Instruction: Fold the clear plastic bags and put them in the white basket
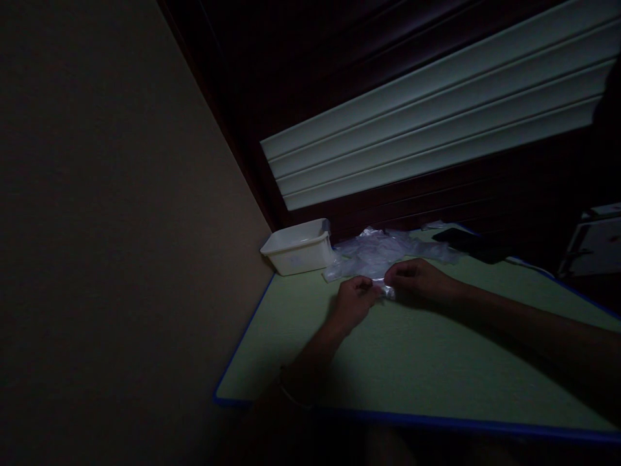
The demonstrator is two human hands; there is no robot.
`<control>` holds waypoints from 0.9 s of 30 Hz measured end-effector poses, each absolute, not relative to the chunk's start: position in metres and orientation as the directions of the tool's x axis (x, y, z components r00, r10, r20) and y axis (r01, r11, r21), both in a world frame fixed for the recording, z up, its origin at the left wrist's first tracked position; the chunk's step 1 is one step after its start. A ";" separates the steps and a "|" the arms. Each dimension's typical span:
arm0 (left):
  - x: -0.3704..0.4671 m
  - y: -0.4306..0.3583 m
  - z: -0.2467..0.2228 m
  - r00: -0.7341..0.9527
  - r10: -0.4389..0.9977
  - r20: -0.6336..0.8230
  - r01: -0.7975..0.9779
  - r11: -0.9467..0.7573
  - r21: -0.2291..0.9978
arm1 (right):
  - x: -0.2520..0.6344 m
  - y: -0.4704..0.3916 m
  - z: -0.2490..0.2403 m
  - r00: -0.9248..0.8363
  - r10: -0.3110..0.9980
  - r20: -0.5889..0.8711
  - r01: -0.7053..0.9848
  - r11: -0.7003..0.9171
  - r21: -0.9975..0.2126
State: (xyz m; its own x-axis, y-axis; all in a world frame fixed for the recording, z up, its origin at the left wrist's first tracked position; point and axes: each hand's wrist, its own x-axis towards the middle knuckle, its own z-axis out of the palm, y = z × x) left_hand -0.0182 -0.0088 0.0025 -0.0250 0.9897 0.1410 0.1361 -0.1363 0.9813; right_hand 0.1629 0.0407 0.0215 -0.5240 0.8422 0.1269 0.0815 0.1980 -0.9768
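Between my two hands is a small clear plastic bag [387,292], shiny and held just above the table. My left hand [355,301] pinches its left side, fingers closed. From the right, my right hand [412,277] grips the upper right part with thumb and fingertips. Right behind the hands lies a loose heap of clear plastic bags [373,249]. Dim light hides whether the held bag contains anything.
A white plastic bin [301,252] stands at the table's back left, by the wall [145,226]. A dark flat object [468,244] lies at the back right. The pale green table [301,343] has a blue edge.
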 end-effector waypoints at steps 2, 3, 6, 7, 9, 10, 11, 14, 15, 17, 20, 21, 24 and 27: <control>-0.018 -0.007 0.002 -0.040 0.991 0.131 0.104 -0.126 0.987 | 0.162 0.040 0.021 -0.517 0.848 0.119 0.080 0.186 -0.979; -0.019 -0.007 0.002 -0.042 0.991 0.130 0.099 -0.126 0.987 | 0.162 0.039 0.020 -0.511 0.852 0.116 0.069 0.175 -0.982; -0.019 -0.007 0.001 -0.027 0.988 0.153 0.116 -0.149 0.982 | 0.160 0.039 0.018 -0.501 0.858 0.111 0.027 0.144 -0.989; -0.019 -0.007 0.002 -0.022 0.987 0.161 0.123 -0.157 0.980 | 0.160 0.039 0.018 -0.502 0.858 0.110 0.025 0.142 -0.990; -0.020 -0.007 0.003 -0.027 0.986 0.166 0.133 -0.161 0.978 | 0.160 0.040 0.017 -0.508 0.854 0.111 0.041 0.153 -0.987; -0.020 -0.007 0.003 -0.038 0.986 0.164 0.137 -0.157 0.978 | 0.160 0.040 0.017 -0.510 0.853 0.113 0.055 0.163 -0.985; -0.020 -0.007 0.004 -0.051 0.986 0.159 0.141 -0.150 0.978 | 0.161 0.041 0.017 -0.512 0.851 0.115 0.069 0.174 -0.982; -0.019 -0.007 0.005 -0.069 0.986 0.155 0.155 -0.143 0.978 | 0.162 0.043 0.017 -0.518 0.845 0.134 0.104 0.217 -0.971; -0.019 -0.007 0.005 -0.068 0.986 0.154 0.157 -0.142 0.977 | 0.162 0.044 0.017 -0.521 0.841 0.143 0.111 0.233 -0.966; -0.019 -0.007 0.005 -0.070 0.986 0.152 0.142 -0.141 0.980 | 0.163 0.046 0.017 -0.517 0.839 0.172 0.114 0.267 -0.957; -0.019 -0.008 0.009 -0.105 0.977 0.184 0.076 -0.176 0.981 | 0.163 0.047 0.017 -0.500 0.842 0.202 0.120 0.298 -0.947; -0.019 -0.009 0.011 -0.110 0.971 0.213 0.062 -0.207 0.976 | 0.163 0.046 0.017 -0.496 0.844 0.202 0.126 0.300 -0.946; -0.021 -0.014 0.020 -0.043 0.957 0.286 0.097 -0.281 0.955 | 0.163 0.043 0.019 -0.516 0.835 0.190 0.122 0.292 -0.949; -0.023 -0.017 0.026 0.088 0.949 0.303 0.227 -0.316 0.921 | 0.164 0.039 0.021 -0.574 0.796 0.193 0.102 0.303 -0.947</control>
State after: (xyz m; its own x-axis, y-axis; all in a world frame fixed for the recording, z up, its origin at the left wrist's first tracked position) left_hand -0.0230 -0.0172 0.0255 0.0884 0.9487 0.3035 0.2271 -0.3158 0.9212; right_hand 0.1635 0.0390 0.0211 -0.5738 0.7960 0.1930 0.1021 0.3033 -0.9474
